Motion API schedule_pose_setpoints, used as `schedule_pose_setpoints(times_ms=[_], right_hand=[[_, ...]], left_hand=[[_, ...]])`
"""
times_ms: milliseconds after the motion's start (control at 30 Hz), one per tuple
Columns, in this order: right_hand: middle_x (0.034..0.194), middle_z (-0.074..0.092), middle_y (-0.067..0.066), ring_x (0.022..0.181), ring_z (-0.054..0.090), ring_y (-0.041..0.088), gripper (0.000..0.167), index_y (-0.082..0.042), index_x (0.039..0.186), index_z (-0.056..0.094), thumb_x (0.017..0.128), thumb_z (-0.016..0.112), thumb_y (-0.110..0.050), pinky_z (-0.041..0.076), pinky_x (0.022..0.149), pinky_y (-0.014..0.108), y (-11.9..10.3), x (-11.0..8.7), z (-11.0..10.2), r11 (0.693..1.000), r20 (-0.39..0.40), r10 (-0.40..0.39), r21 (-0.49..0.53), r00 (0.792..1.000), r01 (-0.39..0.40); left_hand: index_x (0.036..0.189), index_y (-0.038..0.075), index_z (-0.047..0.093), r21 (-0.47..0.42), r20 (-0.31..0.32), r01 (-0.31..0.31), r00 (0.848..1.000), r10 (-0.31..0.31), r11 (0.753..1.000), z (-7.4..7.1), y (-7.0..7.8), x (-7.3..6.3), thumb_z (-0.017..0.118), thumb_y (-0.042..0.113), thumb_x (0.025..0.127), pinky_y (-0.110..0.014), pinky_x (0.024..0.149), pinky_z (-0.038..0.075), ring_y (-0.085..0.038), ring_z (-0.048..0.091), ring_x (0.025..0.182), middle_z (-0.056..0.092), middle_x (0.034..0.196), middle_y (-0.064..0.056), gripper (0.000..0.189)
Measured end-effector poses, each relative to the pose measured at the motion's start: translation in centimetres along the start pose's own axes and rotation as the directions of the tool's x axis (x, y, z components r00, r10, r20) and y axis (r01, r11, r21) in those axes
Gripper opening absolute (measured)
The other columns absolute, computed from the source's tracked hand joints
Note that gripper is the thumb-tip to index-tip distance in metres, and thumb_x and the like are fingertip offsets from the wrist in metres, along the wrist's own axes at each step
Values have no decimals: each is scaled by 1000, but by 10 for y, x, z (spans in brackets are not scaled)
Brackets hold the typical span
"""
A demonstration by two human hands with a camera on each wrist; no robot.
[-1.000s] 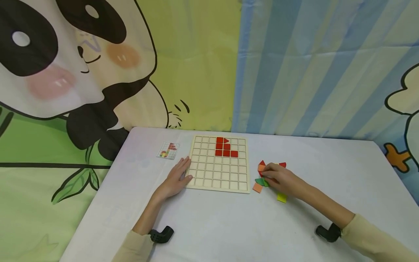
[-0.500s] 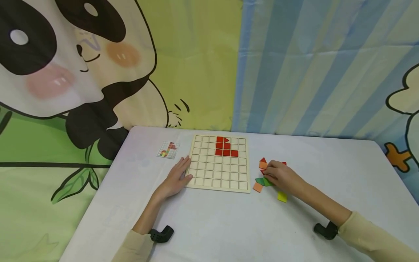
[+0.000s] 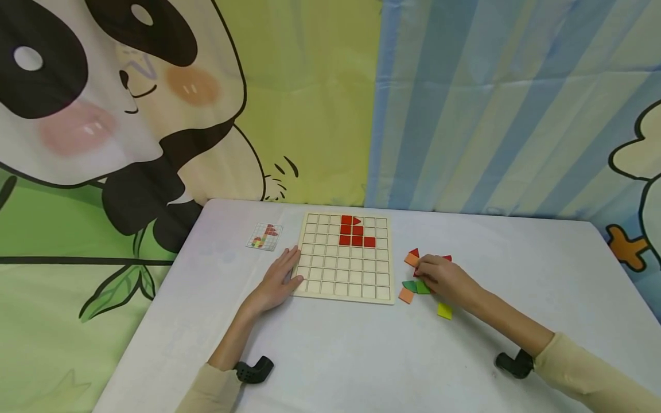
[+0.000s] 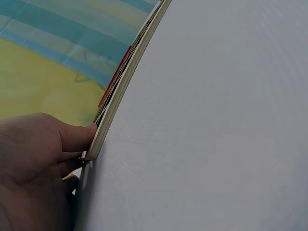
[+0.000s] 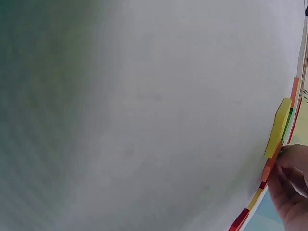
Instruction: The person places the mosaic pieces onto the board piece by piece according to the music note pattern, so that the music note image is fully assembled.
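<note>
In the head view, a pale grid board lies on the table with several red squares and a red triangle in its upper cells. My left hand rests at the board's left side, fingers extended, its thumb on the edge; the left wrist view shows that thumb against the rim. My right hand is bent down over a loose cluster of coloured pieces. Near its fingertips are an orange square, a green square and a red piece. Whether it pinches one is hidden.
A small pattern card lies left of the board. Another orange square, a dark green piece and a yellow piece lie around the right hand. A printed curtain hangs behind the table.
The orange square beside the right fingertips has turned and shifted slightly left. A green square shows more beneath the hand. The left hand stays in place.
</note>
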State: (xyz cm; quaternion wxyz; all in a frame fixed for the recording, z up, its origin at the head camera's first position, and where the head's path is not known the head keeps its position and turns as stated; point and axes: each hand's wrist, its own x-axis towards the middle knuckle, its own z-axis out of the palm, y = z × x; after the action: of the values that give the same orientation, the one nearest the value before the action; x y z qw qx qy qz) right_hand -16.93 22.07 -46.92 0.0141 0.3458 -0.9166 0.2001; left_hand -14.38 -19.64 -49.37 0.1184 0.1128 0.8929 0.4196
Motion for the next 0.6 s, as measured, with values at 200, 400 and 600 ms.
schedule_pose_setpoints(times_ms=[200,400,600], right_hand=[[89,66,0,79,58,14,11,-11,81,74,85,82,-4,57,70,27,-4,6,-4,997,23,65,27,998,-66],[81,61,-3,74,50,10,14,-12,78,72,87,80,-5,49,63,22,-9,12,-4,993,49,118,5,992,-119],[79,58,-2,73,50,12,11,-8,81,71,88,80,-7,49,63,23,-15,18,-2,985,86,170,-43,982,-167]], left_hand=[[162,-3,24,-12,-14,-5,1000,5,1000,1,0,-1,55,15,106,-66,126,3,-41,1,161,14,173,-18,67],[163,-1,22,-4,-1,16,1000,-16,1000,1,2,0,54,16,106,-65,127,2,-38,-1,162,12,174,-15,67],[162,-2,23,-18,-11,18,1000,-18,1000,1,2,-1,54,15,106,-66,127,2,-38,0,162,13,174,-15,67]])
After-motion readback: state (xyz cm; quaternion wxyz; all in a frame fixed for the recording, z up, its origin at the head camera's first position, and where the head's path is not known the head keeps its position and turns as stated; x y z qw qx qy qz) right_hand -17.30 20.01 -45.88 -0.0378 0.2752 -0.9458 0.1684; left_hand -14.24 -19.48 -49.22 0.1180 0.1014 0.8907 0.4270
